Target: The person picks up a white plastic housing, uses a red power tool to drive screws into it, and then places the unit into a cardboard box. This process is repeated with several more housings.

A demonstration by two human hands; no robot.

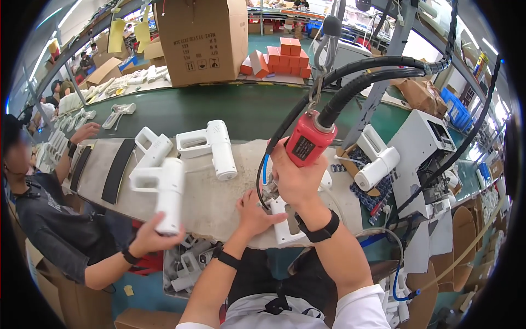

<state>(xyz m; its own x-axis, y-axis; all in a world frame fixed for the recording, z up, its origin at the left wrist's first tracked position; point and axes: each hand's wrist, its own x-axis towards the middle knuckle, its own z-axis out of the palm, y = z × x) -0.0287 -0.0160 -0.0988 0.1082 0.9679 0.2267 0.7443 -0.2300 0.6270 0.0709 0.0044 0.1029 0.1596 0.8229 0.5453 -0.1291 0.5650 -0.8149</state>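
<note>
My right hand (302, 183) is wrapped round a red hand-held power tool (310, 140), which hangs from a chain with thick black cables at its top. Under it, a white plastic appliance housing with a handle loop (284, 233) lies at the bench's near edge, partly covered by my right hand and wrist. My left hand (255, 214) steadies that housing, its thumb on the white plastic and its fingers bent beside it. The tool's lower end and the spot it meets are hidden behind my right hand.
At left, a co-worker's hand (156, 236) holds a white appliance body (167, 189). More white bodies (222, 151) lie on the bench, and one (378, 162) stands at right by a grey metal box (424, 148). Behind runs a green conveyor belt (241, 104) with a large carton (205, 38).
</note>
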